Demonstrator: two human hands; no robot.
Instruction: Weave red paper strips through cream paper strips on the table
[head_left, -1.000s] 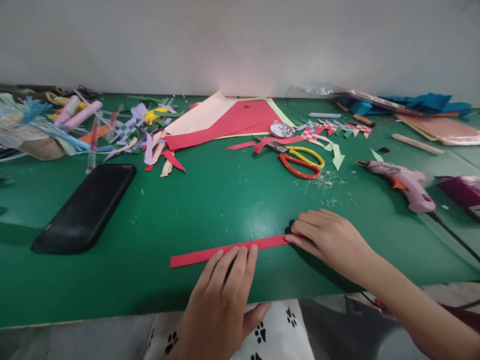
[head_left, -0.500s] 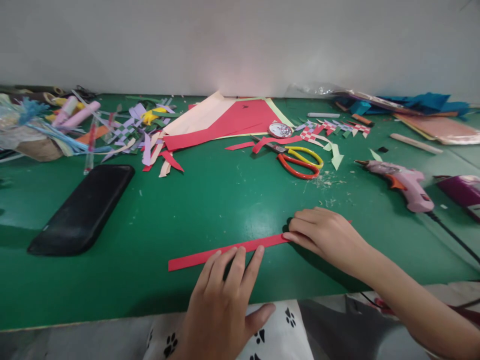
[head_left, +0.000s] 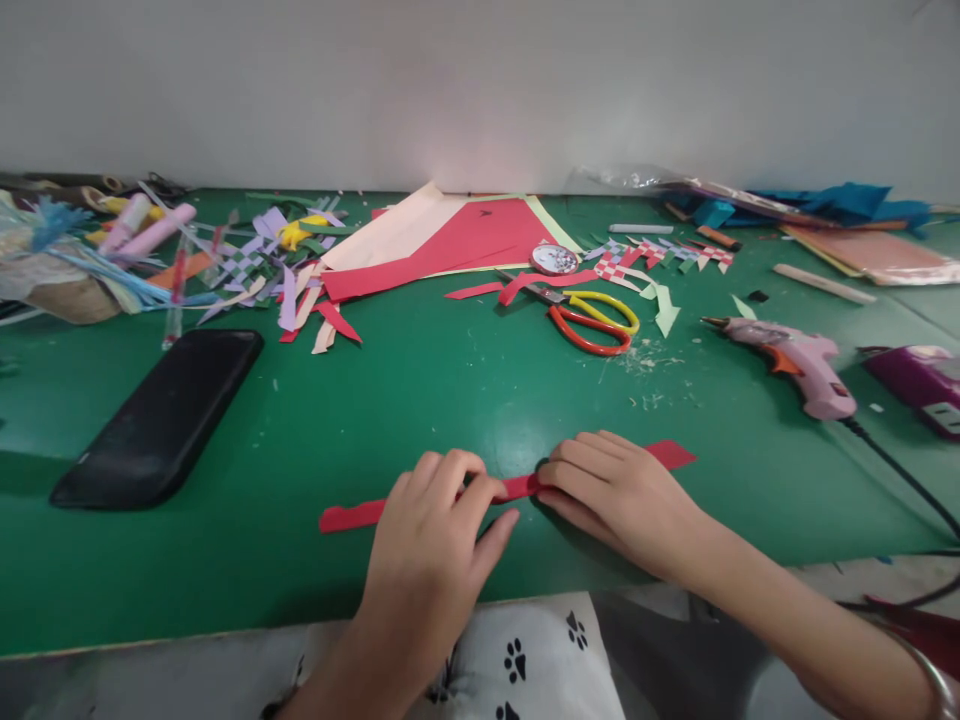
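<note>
broadly, a green surface (head_left: 375, 400) stretched from a plain grey wall (head_left: 480, 90) to its front edge, smooth and softly shiny, with pale shreds (head_left: 651, 360) scattered near the scissors (head_left: 592, 325). past that edge showed white fabric (head_left: 544, 640) printed with black paw marks.

the red paper strip (head_left: 517, 487), thin and narrow, lay crosswise near the front edge, under both hands, its left end slightly rumpled and its right end showing beyond the right hand (head_left: 592, 490). that hand had a narrow grip, its fingertips closed on the strip; the left hand (head_left: 435, 530) bent its fingers over the paper with the thumb set apart, and whether its grip pinched the strip could not be told.

farther back, the scissors had looped handles, one yellow, one orange-red, and metal blades. behind them lay angular sheets of red and peach paper (head_left: 450, 230), beside a round patterned disc (head_left: 555, 259). rightward, a pink glue gun (head_left: 795, 360) of hard plastic trailed a black cord (head_left: 900, 475); leftward lay a black, round-cornered slab (head_left: 161, 415).
</note>
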